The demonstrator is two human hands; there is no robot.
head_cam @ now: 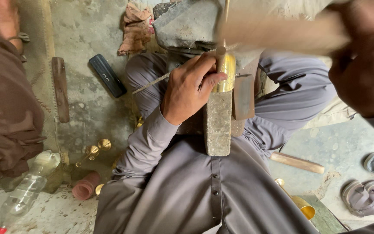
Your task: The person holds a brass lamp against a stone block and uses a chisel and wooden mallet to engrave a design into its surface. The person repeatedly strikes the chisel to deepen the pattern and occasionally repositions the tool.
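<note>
Left hand [191, 89]: fingers curled around a brass cylindrical piece [227, 73], gripping it from its left side and pressing it down on the top end of a long grey stone block [217, 125]. The brass piece lies just beyond the fingertips, touching the block.

Stone block: lies lengthwise along the person's lap, running from under the left hand back toward the body, over the grey shirt.

Flat rusty metal bar [243, 97]: just right of the block, beside the left hand's fingertips.

Right hand [362, 69]: raised well to the right of the left hand, close to the camera, closed around the blurred pale wooden handle [278, 32] of what is probably a mallet; the head cannot be made out because of motion blur.

Grey rock slab [187, 24]: beyond the left hand, above the knuckles.

Pink-brown rag [136, 28]: beyond and left of the left hand, beside the slab.

Dark oblong case [107, 75]: left of the left hand, on the concrete floor.

Flat rusty strip [60, 89]: farther left, well apart from the hand.

Small brass goblet-shaped pieces [98, 148]: left of and nearer than the left wrist, on the floor.

Clear plastic bottle [31, 184]: far left, lying on its side.

Wooden stick [296, 162]: below the right hand, on the floor.

Brass cup [304, 208]: nearer than the stick.

Sandals [369, 197]: lower right, well apart.
</note>
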